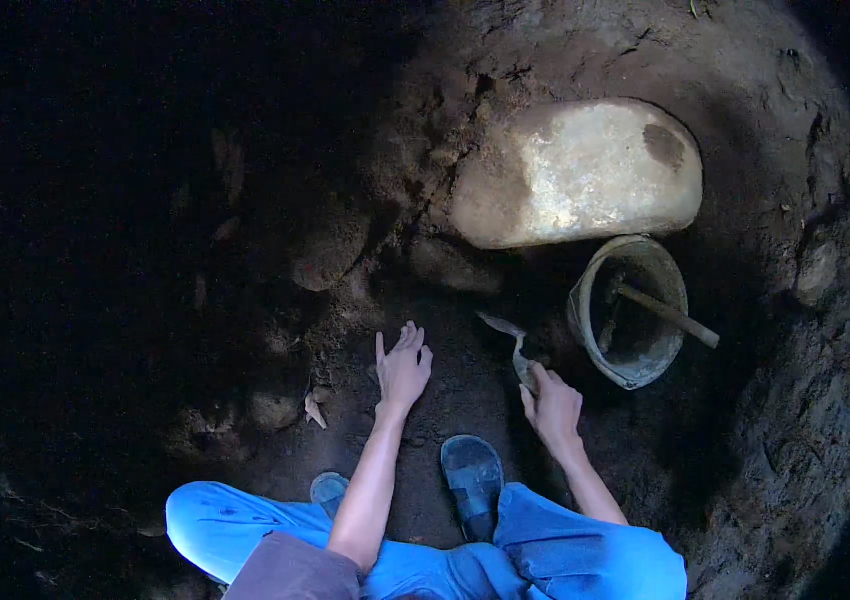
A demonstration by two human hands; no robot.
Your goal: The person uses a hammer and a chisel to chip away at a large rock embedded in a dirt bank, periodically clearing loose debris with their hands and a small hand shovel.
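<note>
A small trowel (519,345) is in my right hand (553,408), its handle gripped and its blade pointing up and left, close above the dark soil. My left hand (404,373) is reached forward over the soil with fingers stretched out and nothing in them. To the right of the trowel stands a dirty, pale bucket (600,345). Inside it leans a tool with a wooden handle (670,315) that sticks out over the right rim; its head is in shadow.
A large, smooth pale stone (610,170) lies behind the bucket. Rougher stones, such as a rounded one (330,255), sit in the dark ground to the left. A dry leaf (315,410) lies left of my left arm. An earthen wall (815,400) curves along the right.
</note>
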